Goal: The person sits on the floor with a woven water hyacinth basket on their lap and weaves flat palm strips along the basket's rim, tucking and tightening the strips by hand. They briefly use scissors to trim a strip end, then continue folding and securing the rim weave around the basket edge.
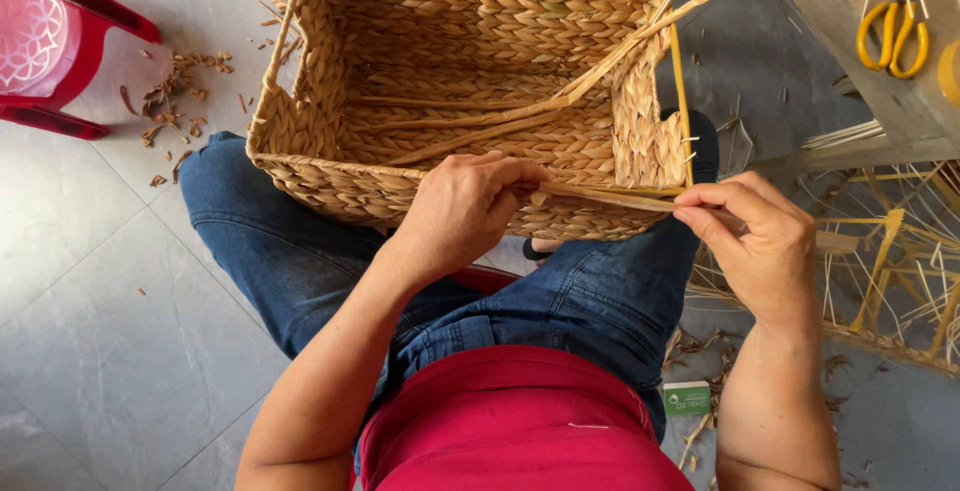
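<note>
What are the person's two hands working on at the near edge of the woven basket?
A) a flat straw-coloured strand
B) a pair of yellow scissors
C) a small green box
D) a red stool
A: the left hand and right hand pinch a flat strand along the rim of the basket.

A weaving workshop: tiled floor [90, 281] strewn with straw scraps [175, 81], yellow scissors [893, 39].

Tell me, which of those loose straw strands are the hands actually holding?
The flat strand along the basket's near rim: the left hand pins it there and the right hand pinches its end. The other strands lie untouched inside the basket.
</note>
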`<control>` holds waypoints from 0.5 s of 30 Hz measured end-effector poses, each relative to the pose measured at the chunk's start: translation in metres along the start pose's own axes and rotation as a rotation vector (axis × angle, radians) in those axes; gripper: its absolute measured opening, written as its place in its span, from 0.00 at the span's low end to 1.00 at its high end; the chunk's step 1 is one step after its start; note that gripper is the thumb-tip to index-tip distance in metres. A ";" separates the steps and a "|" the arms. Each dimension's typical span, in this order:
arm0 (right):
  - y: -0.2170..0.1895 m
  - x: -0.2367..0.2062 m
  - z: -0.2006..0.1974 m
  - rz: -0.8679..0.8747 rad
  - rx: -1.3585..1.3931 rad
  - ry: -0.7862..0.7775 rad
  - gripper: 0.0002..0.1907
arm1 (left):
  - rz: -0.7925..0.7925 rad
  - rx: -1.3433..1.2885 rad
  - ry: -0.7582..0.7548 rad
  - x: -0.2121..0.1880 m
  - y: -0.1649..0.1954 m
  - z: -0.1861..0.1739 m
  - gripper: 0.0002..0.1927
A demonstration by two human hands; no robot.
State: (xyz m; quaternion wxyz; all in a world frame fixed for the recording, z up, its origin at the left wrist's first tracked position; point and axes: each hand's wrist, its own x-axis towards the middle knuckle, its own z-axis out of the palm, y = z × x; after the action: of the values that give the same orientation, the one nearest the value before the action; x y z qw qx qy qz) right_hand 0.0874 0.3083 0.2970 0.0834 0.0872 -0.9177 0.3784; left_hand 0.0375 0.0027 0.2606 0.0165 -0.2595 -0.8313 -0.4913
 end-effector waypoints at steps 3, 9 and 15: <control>0.001 0.001 0.002 -0.015 -0.012 0.005 0.08 | -0.060 -0.001 0.013 0.002 0.006 -0.002 0.09; -0.008 0.005 0.001 -0.051 -0.098 -0.017 0.09 | -0.181 0.043 0.043 0.005 0.017 0.003 0.08; -0.042 0.010 0.031 -0.422 -0.336 0.033 0.20 | -0.180 -0.009 0.095 0.005 0.018 0.007 0.08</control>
State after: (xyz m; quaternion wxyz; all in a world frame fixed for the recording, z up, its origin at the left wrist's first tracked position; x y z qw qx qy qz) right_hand 0.0844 0.2554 0.3060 0.1887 0.2551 -0.9278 0.1962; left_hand 0.0426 0.0175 0.2724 0.0107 -0.1601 -0.8474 -0.5062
